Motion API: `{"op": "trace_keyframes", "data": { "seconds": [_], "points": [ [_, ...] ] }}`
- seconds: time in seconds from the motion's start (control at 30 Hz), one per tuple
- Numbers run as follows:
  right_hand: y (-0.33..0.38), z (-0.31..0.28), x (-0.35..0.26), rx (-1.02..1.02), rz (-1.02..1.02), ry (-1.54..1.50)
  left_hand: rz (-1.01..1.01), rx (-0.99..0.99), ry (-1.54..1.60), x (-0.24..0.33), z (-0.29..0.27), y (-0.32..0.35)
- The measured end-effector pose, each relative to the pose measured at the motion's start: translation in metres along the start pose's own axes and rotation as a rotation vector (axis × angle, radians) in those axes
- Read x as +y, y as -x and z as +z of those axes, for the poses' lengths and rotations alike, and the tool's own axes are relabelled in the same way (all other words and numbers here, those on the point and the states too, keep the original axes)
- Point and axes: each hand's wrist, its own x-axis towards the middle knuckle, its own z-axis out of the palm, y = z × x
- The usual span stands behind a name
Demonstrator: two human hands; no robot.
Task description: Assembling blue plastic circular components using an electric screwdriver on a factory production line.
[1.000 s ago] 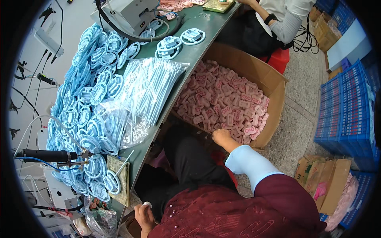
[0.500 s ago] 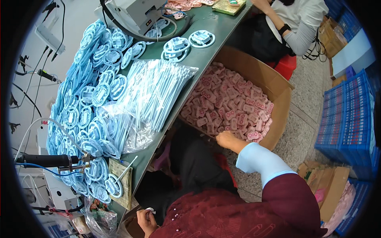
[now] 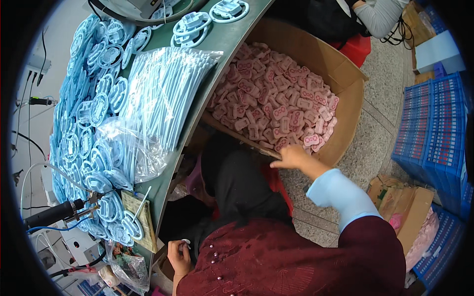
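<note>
My right hand (image 3: 292, 159) is at the near rim of a big open cardboard box (image 3: 340, 64), its fingers bent over the edge. The box holds a heap of small pink rounded pieces (image 3: 281, 112) with darker pink patterns. Low at the left, beside my lap, my left hand (image 3: 178, 257) is closed, with a small white thing (image 3: 186, 241) showing at the fingertips; its kind is too small to tell. On the green bench (image 3: 200, 106) near that hand lies a flat yellowish pad (image 3: 140, 224) bearing a light-blue ring-shaped part (image 3: 132, 225) with a stick.
Light-blue round plastic parts (image 3: 74, 123) are piled along the bench, beside a clear bag of thin blue sticks (image 3: 165, 93). A black-handled tool (image 3: 54, 214) juts in at left. Stacked blue crates (image 3: 429, 143) stand right. A co-worker's sleeve (image 3: 382, 17) shows beyond the box.
The view has shifted, so bench and box sit higher in the picture. My right hand stays by the box's near rim, slightly farther right. The left hand remains closed near my lap.
</note>
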Motion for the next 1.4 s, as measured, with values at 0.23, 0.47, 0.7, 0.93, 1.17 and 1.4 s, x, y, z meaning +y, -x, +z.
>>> {"op": "trace_keyframes", "data": {
  "seconds": [0.23,0.47,0.7,0.93,1.17,1.4],
  "points": [
    [0.000,0.045,0.017,0.152,-0.039,0.131,-0.024,-0.015,0.052,-0.014,0.005,0.010],
    [-0.015,0.051,0.024,0.039,-0.110,0.292,-0.109,0.036,0.114,-0.037,0.021,0.029],
    [0.001,0.082,-0.008,0.185,-0.176,0.363,-0.093,0.150,0.203,-0.056,0.034,0.043],
    [-0.001,0.077,0.000,0.167,-0.141,0.352,-0.181,0.113,0.238,-0.067,0.031,0.047],
    [0.001,0.035,0.001,0.085,-0.189,0.325,-0.125,0.151,0.228,-0.073,0.038,0.047],
    [0.000,0.063,0.011,0.074,-0.223,0.291,-0.180,0.111,0.169,-0.059,0.033,0.039]
  ]
}}
